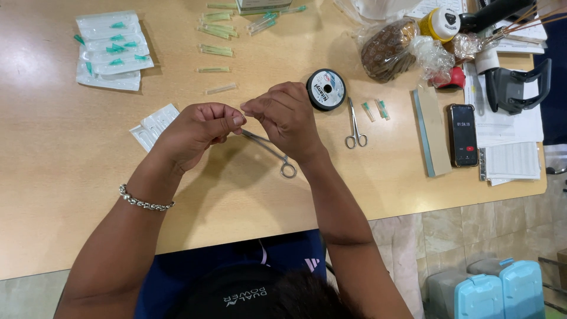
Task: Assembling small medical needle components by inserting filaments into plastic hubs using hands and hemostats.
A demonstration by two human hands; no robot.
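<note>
Left hand (198,127) pinching forceps (269,150), right hand (286,115) fingers closed at tip, contents too small to tell; loose grip could drop forceps onto table (71,171)

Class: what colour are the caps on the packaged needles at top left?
Green caps, seen in the head view.

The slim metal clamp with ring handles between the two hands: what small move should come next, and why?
Probably bring the left hand a little closer to the slim metal clamp. The right hand holds the clamp above the wooden table, its tip ends at the left fingertips, and both pinch there.
</note>
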